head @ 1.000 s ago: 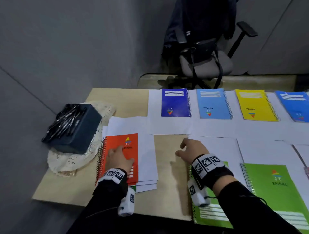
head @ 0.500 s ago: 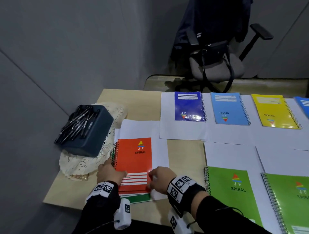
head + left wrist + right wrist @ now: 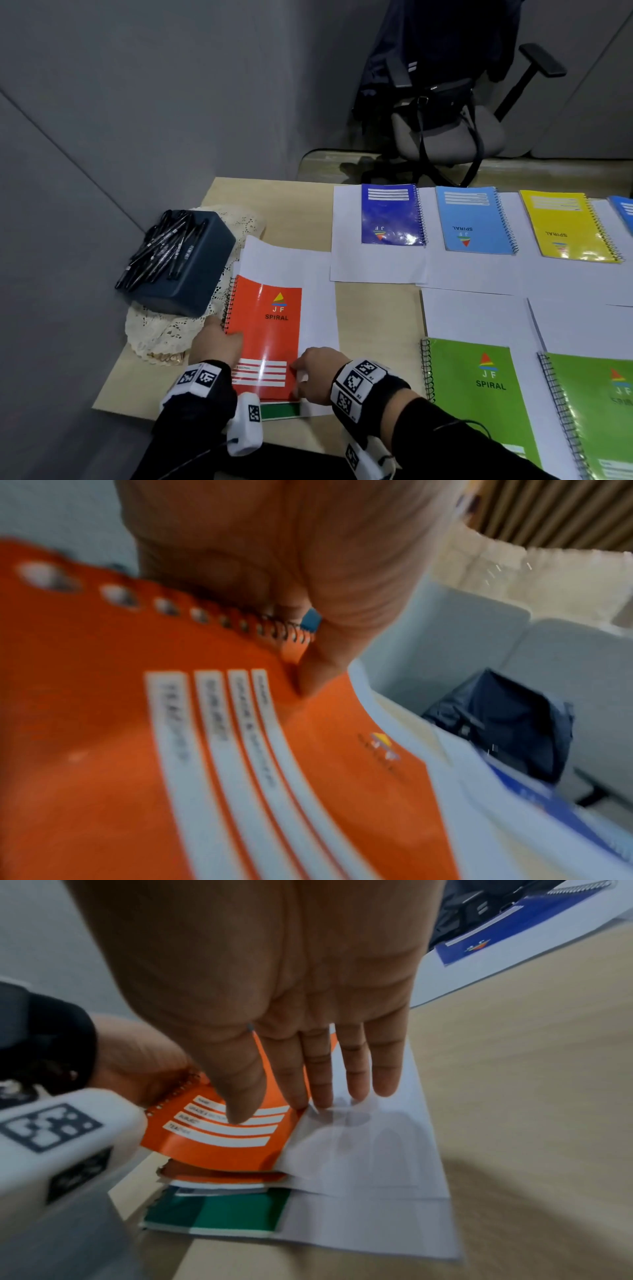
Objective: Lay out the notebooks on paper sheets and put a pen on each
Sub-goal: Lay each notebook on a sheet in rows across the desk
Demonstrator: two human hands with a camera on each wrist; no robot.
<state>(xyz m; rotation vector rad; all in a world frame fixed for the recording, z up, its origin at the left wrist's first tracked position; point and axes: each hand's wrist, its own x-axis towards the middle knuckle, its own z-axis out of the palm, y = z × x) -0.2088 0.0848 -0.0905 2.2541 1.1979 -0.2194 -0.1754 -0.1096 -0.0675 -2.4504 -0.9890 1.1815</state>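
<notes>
An orange spiral notebook (image 3: 267, 329) (image 3: 171, 750) (image 3: 219, 1150) lies on top of a stack of white sheets (image 3: 318, 308) (image 3: 369, 1164) and a green notebook (image 3: 279, 411) (image 3: 219, 1213) at the table's near left. My left hand (image 3: 215, 342) (image 3: 308, 588) (image 3: 137, 1064) grips its spiral edge, with the thumb on the cover. My right hand (image 3: 315, 373) (image 3: 301, 1091) has straight fingers. Its thumb rests on the cover's lower right corner and its fingertips touch the sheet beside that edge. The near end of the cover bows upward. Black pens (image 3: 161, 246) lie piled on a dark box (image 3: 195, 274).
The box stands on a lace doily (image 3: 154, 329) by the left edge. Dark blue (image 3: 390, 216), light blue (image 3: 474, 219) and yellow (image 3: 565, 226) notebooks lie on sheets in the far row. Two green notebooks (image 3: 479, 394) lie on sheets near right. An office chair (image 3: 445, 130) stands behind.
My right hand came left from the bare table to the orange notebook's lower right corner. My left hand slid off the cover to the spiral edge.
</notes>
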